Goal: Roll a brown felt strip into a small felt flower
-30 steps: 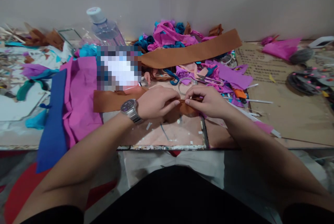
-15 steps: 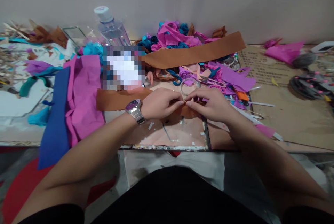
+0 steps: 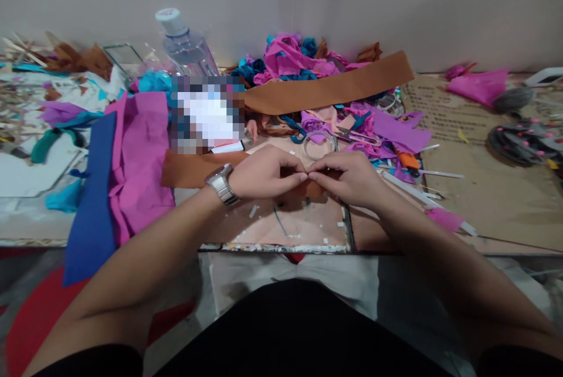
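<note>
My left hand (image 3: 266,175), with a metal watch (image 3: 222,184) on its wrist, is closed in a pinch on the upper edge of a brown crepe paper strip (image 3: 197,168). Facing it, my right hand (image 3: 347,176) pinches the same strip, thumb against index finger. The fingertips of both hands almost touch. Part of the strip runs out to the left behind my left hand, and a shaded brown piece of it shows below the fingers. Just beyond the fingertips lies a clear roll of tape (image 3: 320,159). The exact grip between thumbs and fingers is partly hidden.
Another brown strip (image 3: 325,91) lies across crumpled coloured paper. Small scissors (image 3: 358,135) rest near the tape. On the left are pink paper (image 3: 143,160), a blue strip (image 3: 90,189), green-handled pliers (image 3: 45,146) and a water bottle (image 3: 189,48). Cardboard (image 3: 453,131) lies right.
Both hands have shifted slightly left and their fingertips have drawn closer together. The left wrist has turned a little, with the brown strip still between the fingers.
</note>
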`<state>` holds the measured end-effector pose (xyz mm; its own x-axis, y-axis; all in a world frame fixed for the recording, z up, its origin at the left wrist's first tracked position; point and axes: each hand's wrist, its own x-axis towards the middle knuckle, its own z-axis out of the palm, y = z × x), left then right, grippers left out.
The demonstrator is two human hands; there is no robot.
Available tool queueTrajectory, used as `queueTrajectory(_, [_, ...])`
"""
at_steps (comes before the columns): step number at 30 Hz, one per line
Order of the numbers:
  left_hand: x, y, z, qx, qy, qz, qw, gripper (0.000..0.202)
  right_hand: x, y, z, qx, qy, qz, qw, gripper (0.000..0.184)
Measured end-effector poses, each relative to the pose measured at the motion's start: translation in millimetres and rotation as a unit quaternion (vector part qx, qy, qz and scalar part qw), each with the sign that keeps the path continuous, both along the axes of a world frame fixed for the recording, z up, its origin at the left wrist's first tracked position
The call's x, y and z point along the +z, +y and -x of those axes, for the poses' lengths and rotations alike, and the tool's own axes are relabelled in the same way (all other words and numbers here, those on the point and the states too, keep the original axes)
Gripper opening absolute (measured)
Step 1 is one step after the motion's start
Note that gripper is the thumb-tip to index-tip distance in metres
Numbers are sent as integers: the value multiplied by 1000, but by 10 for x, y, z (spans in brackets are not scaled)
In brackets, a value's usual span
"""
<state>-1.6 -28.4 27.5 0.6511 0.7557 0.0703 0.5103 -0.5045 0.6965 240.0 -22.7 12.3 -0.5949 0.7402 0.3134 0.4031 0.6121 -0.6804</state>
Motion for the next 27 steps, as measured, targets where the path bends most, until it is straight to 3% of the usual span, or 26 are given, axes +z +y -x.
queueTrajectory(15, [-5,-14,-30,27,-4,8,1000,25,-70,-37,4,-26,-4,-94,995,9])
queueTrajectory(27, [-12,21,-20,30,-112,118,986,19,-91,-39,15,-4,15,-180,983,13])
